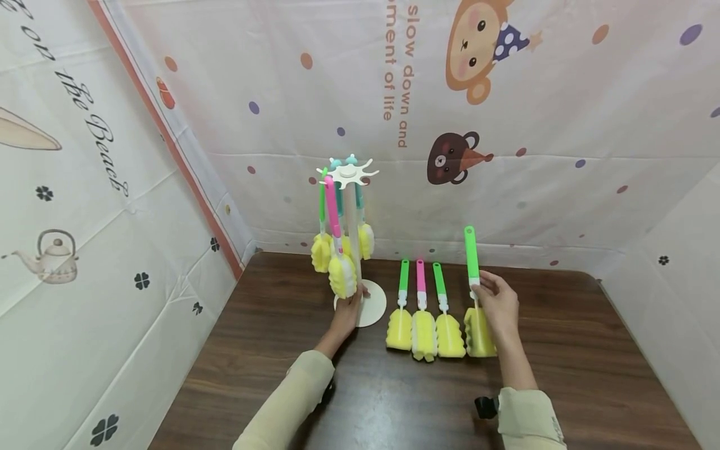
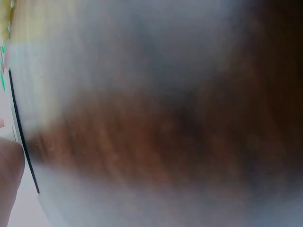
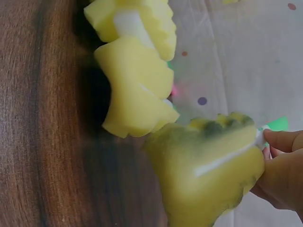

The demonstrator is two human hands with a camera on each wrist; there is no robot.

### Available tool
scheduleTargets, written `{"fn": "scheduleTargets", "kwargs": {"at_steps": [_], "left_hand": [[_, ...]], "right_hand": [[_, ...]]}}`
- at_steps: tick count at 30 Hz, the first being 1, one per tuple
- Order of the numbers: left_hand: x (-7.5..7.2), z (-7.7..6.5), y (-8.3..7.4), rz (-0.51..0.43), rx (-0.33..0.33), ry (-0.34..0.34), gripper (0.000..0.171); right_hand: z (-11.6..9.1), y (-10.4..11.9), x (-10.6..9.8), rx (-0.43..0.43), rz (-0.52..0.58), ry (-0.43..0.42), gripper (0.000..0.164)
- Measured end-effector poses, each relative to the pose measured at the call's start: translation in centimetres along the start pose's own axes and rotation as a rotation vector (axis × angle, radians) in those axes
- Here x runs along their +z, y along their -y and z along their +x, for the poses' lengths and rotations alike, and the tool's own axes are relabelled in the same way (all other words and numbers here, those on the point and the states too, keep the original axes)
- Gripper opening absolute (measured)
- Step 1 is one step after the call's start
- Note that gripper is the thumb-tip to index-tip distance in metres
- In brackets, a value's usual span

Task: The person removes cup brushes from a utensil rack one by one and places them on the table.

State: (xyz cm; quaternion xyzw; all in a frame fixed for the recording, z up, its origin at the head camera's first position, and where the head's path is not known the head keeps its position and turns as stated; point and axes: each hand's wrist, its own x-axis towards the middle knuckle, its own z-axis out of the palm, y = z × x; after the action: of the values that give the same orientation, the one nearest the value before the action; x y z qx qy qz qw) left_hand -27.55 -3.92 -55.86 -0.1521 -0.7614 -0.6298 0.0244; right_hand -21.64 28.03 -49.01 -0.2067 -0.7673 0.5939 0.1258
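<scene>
A white rack (image 1: 350,175) with curved hooks on top stands on a round base (image 1: 372,306). My left hand (image 1: 347,311) grips the foot of its post; the left wrist view shows only a fingertip (image 2: 9,161) by the white base. Sponge brushes hang from the hooks, including a pink-handled one (image 1: 333,206), a green-handled one (image 1: 322,203) and teal-handled ones. My right hand (image 1: 499,304) pinches the white neck of a green-handled sponge brush (image 1: 471,250), its handle up. Its yellow sponge (image 3: 203,170) fills the middle of the right wrist view.
Three more sponge brushes lie in a row between rack and right hand: green-handled (image 1: 400,328), pink-handled (image 1: 424,331) and green-handled (image 1: 449,334). They rest on a dark wooden table (image 1: 405,406). A printed cloth (image 1: 337,81) hangs behind it. The left wrist view is mostly blurred.
</scene>
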Motion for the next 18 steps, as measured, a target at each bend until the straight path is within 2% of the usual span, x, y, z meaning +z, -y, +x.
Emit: {"fn": "scheduleTargets", "kwargs": {"at_steps": [7, 12, 18], "left_hand": [[-0.1, -0.1, 0.0, -0.007, -0.013, 0.000, 0.040], [-0.2, 0.0, 0.0, -0.020, 0.005, 0.004, 0.038], [-0.2, 0.1, 0.3, -0.028, -0.007, 0.015, 0.039]], "right_hand": [[0.6, -0.7, 0.1, 0.036, -0.041, 0.055, 0.047], [1.4, -1.2, 0.1, 0.046, -0.087, 0.115, 0.046], [2.7, -1.7, -0.1, 0.105, -0.055, 0.207, 0.049]]}}
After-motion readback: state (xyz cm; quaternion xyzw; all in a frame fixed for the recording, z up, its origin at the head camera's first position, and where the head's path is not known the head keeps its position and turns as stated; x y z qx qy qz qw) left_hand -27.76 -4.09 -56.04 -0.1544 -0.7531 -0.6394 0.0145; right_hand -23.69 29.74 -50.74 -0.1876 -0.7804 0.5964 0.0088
